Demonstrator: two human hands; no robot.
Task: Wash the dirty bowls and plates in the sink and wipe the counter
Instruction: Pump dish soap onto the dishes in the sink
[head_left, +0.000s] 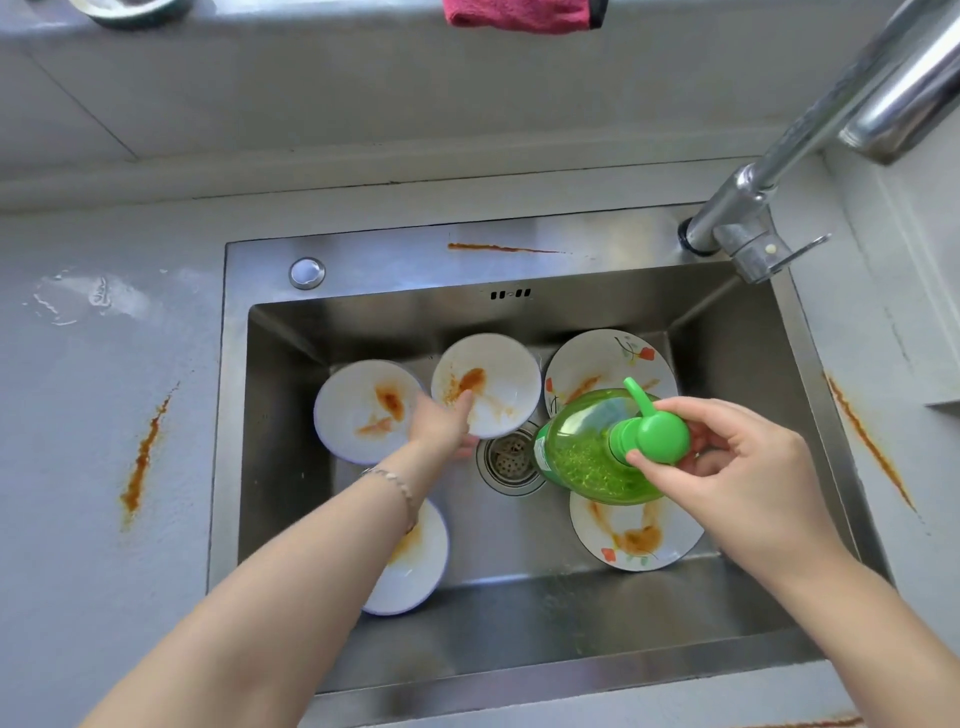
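Observation:
Several sauce-stained dishes lie in the steel sink: a white bowl at the left, a white bowl at the back middle, a white dish under my left forearm, a flowered plate at the back right and another flowered plate at the front right. My left hand grips the near rim of the back middle bowl, thumb inside it. My right hand holds the pump head of a green dish-soap bottle, tilted over the drain.
Orange sauce streaks mark the grey counter at the left, the right and the sink's back ledge. A water puddle sits at the back left. The chrome faucet rises at the back right. A pink cloth hangs above.

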